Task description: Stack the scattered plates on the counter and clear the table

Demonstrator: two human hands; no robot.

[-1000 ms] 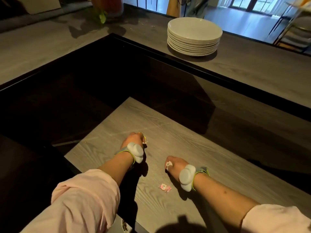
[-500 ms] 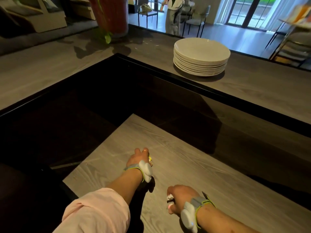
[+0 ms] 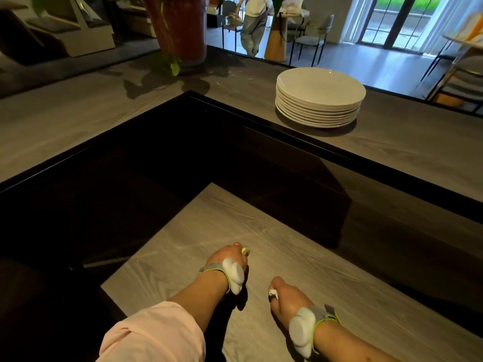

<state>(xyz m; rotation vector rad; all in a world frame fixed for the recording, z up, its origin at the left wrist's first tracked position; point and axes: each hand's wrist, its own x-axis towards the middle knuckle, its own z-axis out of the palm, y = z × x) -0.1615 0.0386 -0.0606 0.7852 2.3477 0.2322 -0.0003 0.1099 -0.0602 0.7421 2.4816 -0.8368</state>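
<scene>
A stack of several white plates (image 3: 320, 97) stands on the raised grey counter (image 3: 407, 150) at the upper right. On the lower wooden table (image 3: 300, 252) my left hand (image 3: 230, 257) is closed around a small yellowish scrap that pokes out at the fingertips. My right hand (image 3: 286, 296) sits just to its right, closed on a small white and pink wrapper. Both wrists carry white sensor bands. The hands are far below and in front of the plates.
A red planter (image 3: 180, 30) with trailing green leaves stands on the counter at the back. A dark glossy step (image 3: 183, 158) separates counter and table. A person (image 3: 252, 19) walks among chairs (image 3: 311, 35) in the room beyond.
The pink wrapper that lay on the table a second ago is gone and my right hand is closed on it. The view has tilted up, showing more of the room.
</scene>
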